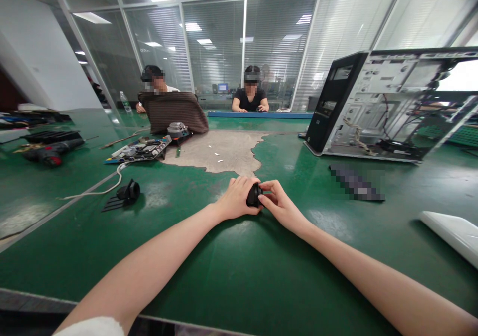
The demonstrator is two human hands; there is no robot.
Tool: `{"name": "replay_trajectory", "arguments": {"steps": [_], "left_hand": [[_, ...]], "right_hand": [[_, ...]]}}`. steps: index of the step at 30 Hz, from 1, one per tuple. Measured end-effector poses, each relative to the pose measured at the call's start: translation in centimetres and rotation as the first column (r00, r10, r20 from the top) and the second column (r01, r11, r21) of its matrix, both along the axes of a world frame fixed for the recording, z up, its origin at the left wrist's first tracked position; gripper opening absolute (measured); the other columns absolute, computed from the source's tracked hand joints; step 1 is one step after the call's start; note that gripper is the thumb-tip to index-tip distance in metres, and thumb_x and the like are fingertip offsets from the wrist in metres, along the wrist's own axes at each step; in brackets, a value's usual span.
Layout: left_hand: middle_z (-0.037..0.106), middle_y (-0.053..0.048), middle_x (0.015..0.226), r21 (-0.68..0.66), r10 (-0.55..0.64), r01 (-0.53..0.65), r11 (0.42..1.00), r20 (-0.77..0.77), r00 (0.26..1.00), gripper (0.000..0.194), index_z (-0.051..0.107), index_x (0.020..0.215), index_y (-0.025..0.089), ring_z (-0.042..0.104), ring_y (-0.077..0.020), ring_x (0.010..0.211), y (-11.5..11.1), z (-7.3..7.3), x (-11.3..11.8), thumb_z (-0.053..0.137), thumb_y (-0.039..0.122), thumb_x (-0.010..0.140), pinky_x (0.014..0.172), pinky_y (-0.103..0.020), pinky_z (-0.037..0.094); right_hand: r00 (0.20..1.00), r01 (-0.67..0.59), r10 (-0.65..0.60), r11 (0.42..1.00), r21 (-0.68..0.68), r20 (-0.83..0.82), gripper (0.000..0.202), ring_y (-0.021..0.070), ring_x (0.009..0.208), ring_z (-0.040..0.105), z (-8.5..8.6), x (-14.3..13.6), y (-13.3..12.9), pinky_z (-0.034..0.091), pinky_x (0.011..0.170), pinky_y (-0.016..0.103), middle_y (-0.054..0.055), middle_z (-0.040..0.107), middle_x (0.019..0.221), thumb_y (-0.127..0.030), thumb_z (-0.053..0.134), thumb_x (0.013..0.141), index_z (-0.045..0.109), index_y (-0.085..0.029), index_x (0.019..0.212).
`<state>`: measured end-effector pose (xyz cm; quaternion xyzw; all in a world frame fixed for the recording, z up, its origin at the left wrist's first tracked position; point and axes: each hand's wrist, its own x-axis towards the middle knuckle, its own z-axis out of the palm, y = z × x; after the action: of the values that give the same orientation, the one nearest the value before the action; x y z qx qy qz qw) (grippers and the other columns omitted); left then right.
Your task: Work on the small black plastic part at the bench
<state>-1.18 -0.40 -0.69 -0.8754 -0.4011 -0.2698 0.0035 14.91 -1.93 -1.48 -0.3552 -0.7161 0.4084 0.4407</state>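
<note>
A small black round part is held between my two hands near the middle of the green table. My left hand is wrapped round its left side. The fingertips and thumb of my right hand pinch its right side. What the part is cannot be made out. To the left, a black plastic piece with a round cup and slats lies on the table, touched by neither hand.
An open computer case stands at the right, near a blurred dark object and a white object. A circuit board, cable, power tool and brown bag lie left. Two people sit across.
</note>
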Motion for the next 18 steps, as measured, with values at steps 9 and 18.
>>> {"name": "replay_trajectory", "arguments": {"steps": [9, 18], "left_hand": [[0.050, -0.007, 0.103, 0.004, 0.001, -0.001, 1.000, -0.005, 1.000, 0.059, 0.036, 0.110, 0.020, 0.046, -0.0247, 0.094, 0.04, -0.12, -0.07, 0.062, 0.037, 0.060, 0.080, -0.036, 0.031], [0.050, -0.006, 0.103, 0.003, 0.000, 0.000, 1.000, 0.003, 1.000, 0.056, 0.036, 0.110, 0.021, 0.046, -0.0240, 0.094, -0.03, -0.05, -0.01, 0.060, 0.039, 0.062, 0.080, -0.036, 0.031]], "right_hand": [[0.997, -0.082, 0.082, 0.997, 0.001, 0.009, 0.020, 0.0151, 0.088, 0.055, 0.39, 0.17, -0.51, 0.048, 0.077, 0.032, 0.002, 0.050, 0.095, -0.027, 0.047, 0.081, 0.042, -0.023, 0.100], [0.999, -0.009, 0.008, 1.000, -0.023, -0.037, 0.017, 0.0130, 0.080, 0.055, 0.14, -0.13, -0.05, 0.049, 0.069, 0.028, 0.001, 0.049, 0.093, -0.028, 0.049, 0.079, 0.043, -0.023, 0.094]]}}
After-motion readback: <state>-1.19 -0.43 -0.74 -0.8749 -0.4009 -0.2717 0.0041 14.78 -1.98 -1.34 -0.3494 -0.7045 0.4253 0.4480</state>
